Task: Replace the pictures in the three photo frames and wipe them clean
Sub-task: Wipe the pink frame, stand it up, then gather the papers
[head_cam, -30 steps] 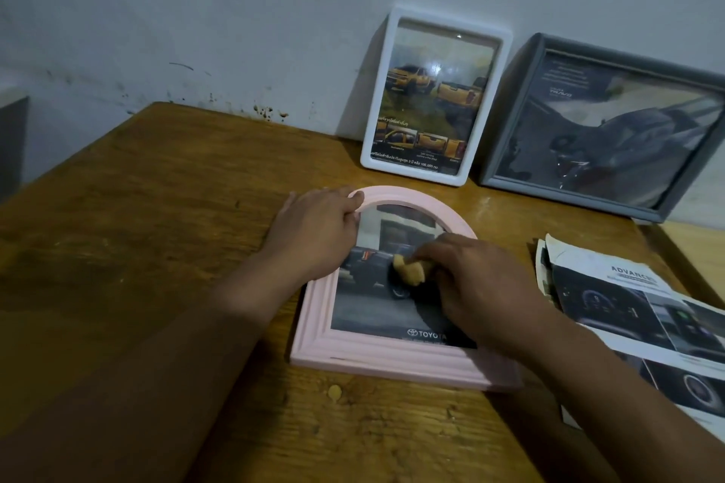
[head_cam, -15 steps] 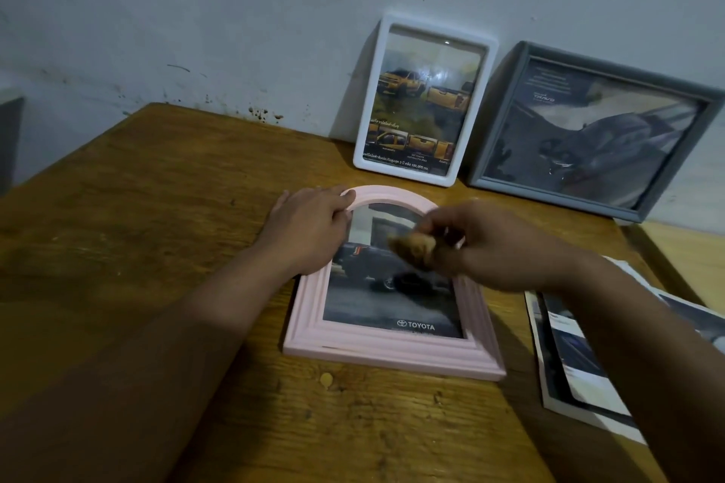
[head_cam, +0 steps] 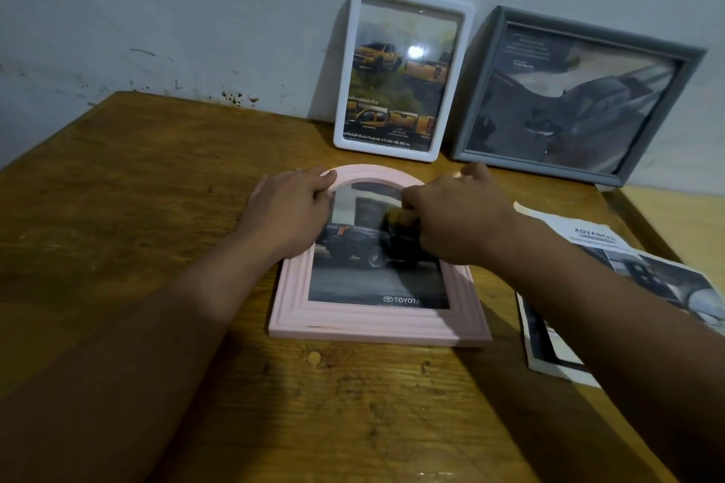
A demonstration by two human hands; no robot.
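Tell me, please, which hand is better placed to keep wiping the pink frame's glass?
The right hand: it pinches the yellowish cloth over the pink frame glass, while the left hand rests on the arch.

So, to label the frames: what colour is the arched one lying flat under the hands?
Pale pink; the arched frame shows in the head view.

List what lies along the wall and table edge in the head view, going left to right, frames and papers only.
Pink frame lying flat on the table, white frame leaning on the wall, grey frame leaning beside it, then the car brochures at the right edge.
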